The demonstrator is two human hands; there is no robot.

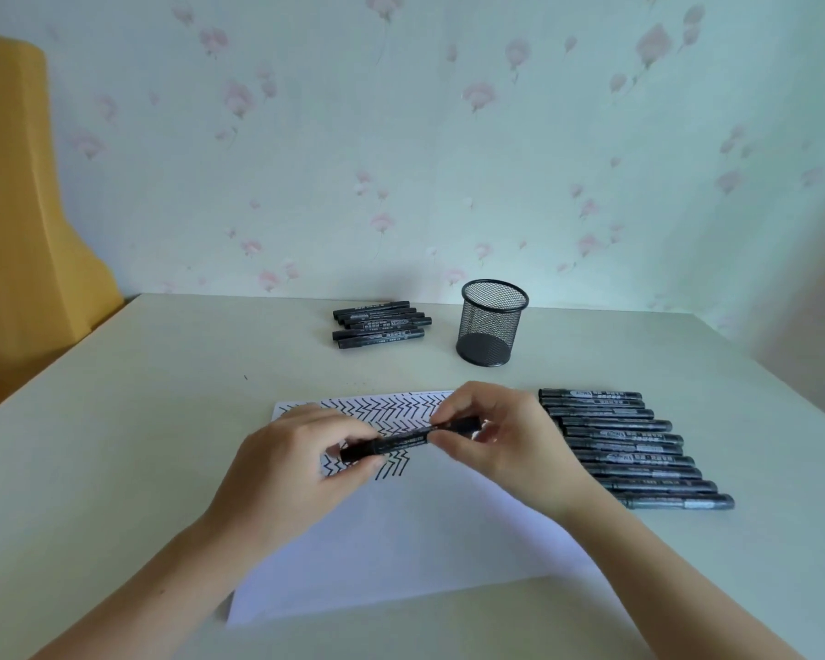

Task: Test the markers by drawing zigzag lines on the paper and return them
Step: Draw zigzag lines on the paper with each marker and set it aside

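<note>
A black marker [403, 440] is held level above the white paper [401, 540]. My left hand [301, 469] grips its left end, and my right hand [491, 435] pinches its right end, where the cap sits. Black zigzag lines [387, 412] fill the paper's far part, partly hidden by both hands. A row of several black markers [634, 450] lies on the table right of the paper. Another small group of markers [382, 323] lies at the back of the table.
A black mesh pen cup [491, 323] stands upright behind the paper, with nothing visible inside. The pale table [139, 421] meets a flowered wall at the back. A yellow chair [25, 207] stands at the far left.
</note>
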